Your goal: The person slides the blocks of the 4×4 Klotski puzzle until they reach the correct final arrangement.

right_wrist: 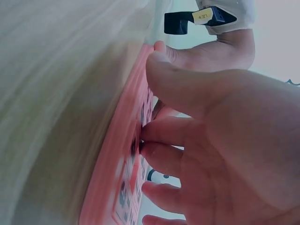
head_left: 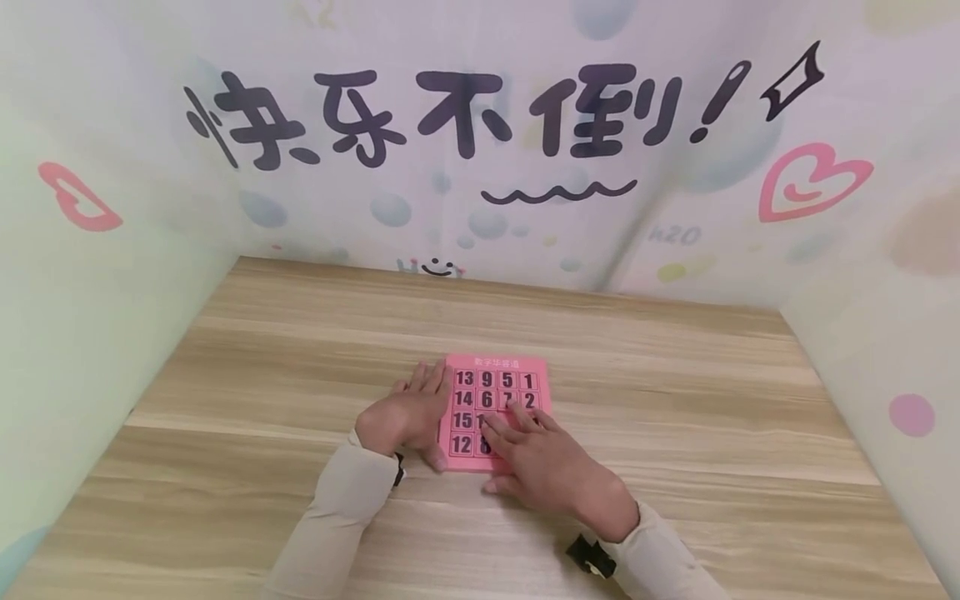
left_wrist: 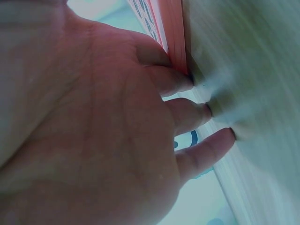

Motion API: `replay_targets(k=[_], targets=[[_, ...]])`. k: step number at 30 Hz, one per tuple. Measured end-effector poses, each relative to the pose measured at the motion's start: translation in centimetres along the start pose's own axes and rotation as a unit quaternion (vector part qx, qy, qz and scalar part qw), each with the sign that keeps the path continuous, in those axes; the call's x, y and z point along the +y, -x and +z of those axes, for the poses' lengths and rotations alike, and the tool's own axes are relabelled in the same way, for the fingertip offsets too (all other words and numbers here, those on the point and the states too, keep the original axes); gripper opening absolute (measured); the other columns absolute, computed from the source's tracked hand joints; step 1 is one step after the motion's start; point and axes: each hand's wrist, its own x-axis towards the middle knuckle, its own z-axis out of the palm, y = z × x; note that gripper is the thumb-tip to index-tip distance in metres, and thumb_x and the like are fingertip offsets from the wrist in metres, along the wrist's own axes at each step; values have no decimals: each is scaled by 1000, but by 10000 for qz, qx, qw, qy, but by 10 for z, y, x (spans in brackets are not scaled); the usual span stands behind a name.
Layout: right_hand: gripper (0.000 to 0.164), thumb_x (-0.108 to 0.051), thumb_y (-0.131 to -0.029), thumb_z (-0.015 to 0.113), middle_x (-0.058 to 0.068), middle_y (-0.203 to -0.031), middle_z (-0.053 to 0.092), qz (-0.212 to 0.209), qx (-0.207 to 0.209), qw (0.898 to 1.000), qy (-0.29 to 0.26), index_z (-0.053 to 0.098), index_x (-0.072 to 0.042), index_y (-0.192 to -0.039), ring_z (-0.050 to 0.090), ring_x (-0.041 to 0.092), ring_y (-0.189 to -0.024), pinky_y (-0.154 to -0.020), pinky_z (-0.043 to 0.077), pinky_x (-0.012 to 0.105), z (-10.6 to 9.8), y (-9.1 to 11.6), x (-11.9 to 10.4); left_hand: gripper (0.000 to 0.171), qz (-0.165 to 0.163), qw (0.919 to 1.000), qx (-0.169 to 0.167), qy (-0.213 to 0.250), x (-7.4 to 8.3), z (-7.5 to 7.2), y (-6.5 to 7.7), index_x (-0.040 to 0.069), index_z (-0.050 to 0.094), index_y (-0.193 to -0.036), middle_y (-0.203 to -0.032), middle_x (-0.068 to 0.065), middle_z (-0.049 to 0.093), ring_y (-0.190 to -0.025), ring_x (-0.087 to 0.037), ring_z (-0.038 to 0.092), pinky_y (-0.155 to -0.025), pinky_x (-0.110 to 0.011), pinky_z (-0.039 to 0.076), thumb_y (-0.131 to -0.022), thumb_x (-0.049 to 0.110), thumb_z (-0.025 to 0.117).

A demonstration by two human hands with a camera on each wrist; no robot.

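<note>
A pink number sliding puzzle [head_left: 498,361] lies flat on the table, its tiles printed with black numbers. Along its left edge rests my left hand [head_left: 405,417], fingers extended and thumb by the near left corner. The left wrist view shows fingertips [left_wrist: 201,111] on the tabletop, one of them against the puzzle's side. From the lower right, my right hand [head_left: 558,467] reaches over the puzzle and touches the tiles with its fingertips. Its thumb is by the near edge. These fingers hide several tiles at the lower right; 13, 9, 5 and 1 show in the top row.
The wood-grain table [head_left: 300,333] meets a printed cloth backdrop [head_left: 450,217] at the back, with pale walls on both sides. Dark straps with buckles [head_left: 592,556] sit at both wrists, over light sleeves [head_left: 330,508].
</note>
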Motion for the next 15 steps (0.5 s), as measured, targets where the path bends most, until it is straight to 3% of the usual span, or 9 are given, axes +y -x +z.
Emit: replay_targets(k=[6, 15], targets=[[72, -59, -96, 51, 0, -160, 34, 69, -95, 9999, 46, 40, -16, -153, 24, 35, -150, -119, 23, 56, -6, 5, 5, 134, -13, 10000, 26, 30, -2, 1, 1, 1, 3, -158, -166, -17, -6, -153, -37, -6, -124, -52, 6, -62, 32, 91], [68, -52, -95, 57, 2, -160, 35, 718, -417, 9963, -210, 43, -17, -151, 22, 35, -150, -120, 22, 57, -22, 22, 19, 135, -44, 9999, 25, 114, -2, 2, 1, 3, 1, -159, -166, -15, -7, -153, -35, -7, -124, -51, 5, -62, 31, 91]])
